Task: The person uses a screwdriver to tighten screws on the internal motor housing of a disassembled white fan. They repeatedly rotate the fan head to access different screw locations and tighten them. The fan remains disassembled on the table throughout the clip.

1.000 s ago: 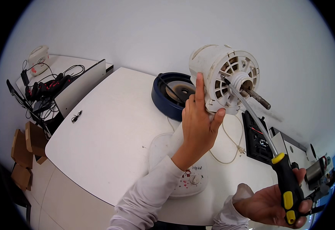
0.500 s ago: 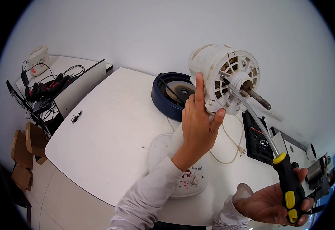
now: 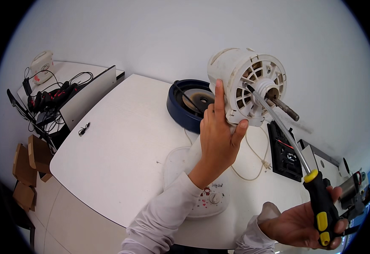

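Note:
The white motor housing [image 3: 226, 67] of an electric fan stands on its post, with its slotted round front and bare metal shaft [image 3: 287, 110] turned to the right. My left hand [image 3: 218, 137] grips the housing from below left, forefinger stretched up along its side. In my right hand [image 3: 297, 224], at the lower right, is a long screwdriver [image 3: 322, 203] with a black and yellow handle. Its shank slants up to the left, and the tip meets the slotted front near the hub. Behind my left forearm shows the fan's white base [image 3: 177, 171], with a knob.
On the table [image 3: 104, 169] lie a dark blue round part [image 3: 177, 112], a black tool case [image 3: 283, 156], a cord with a plug [image 3: 261, 167] and a small black cable [image 3: 84, 129]. Cables and a white appliance [image 3: 42, 67] occupy the left side table. Cardboard boxes [image 3: 24, 178] stand below.
The screwdriver's handle has shifted very slightly to the right and down. My left hand keeps its grip on the housing.

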The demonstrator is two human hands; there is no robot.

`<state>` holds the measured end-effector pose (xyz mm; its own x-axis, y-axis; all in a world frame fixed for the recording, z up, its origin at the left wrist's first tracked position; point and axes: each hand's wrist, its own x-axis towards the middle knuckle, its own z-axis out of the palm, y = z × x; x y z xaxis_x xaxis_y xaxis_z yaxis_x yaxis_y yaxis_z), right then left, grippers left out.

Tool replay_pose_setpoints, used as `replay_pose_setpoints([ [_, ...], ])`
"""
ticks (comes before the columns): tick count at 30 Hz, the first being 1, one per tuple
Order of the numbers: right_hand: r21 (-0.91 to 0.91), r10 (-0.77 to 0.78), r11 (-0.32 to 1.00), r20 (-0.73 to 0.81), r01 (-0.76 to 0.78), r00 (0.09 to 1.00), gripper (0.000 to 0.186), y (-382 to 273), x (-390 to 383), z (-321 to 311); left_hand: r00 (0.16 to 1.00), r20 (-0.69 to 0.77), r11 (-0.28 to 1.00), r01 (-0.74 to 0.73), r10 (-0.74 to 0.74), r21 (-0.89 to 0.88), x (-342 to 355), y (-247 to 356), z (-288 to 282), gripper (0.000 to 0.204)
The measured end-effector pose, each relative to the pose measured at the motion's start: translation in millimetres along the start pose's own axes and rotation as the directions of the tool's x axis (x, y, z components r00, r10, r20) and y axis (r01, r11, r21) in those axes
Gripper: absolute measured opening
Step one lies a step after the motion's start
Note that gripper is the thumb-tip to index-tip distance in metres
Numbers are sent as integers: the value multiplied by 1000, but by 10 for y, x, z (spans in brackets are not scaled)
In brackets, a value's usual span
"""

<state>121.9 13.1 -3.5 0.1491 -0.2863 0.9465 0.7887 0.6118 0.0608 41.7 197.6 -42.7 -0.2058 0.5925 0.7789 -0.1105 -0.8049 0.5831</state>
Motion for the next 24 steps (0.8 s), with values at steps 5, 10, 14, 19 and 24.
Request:
replay_pose_setpoints([
  [5,-15,12,1000,3,-12,1000,27,3,-23,8,1000,-5,1000,-4,4,-9,6,6,-6,82],
  [10,-7,14,1000,18,-14,1000,26,6,-10,8,1000,0,1000,3,-3,-2,-1,8,-1,82],
  [14,-9,6,1000,18,-6,1000,25,11,-2,11,1000,-4,1000,-2,2,4,-2,-4,2,83],
  [19,-30,3,1000,28,-2,1000,27,1,-4,27,1000,4,1000,7,-7,14,0,14,-8,83],
  [24,34,-17,999,50,15,999,26,16,1,-17,1000,-6,1000,-6,6,15,-1,5,-2,82],
])
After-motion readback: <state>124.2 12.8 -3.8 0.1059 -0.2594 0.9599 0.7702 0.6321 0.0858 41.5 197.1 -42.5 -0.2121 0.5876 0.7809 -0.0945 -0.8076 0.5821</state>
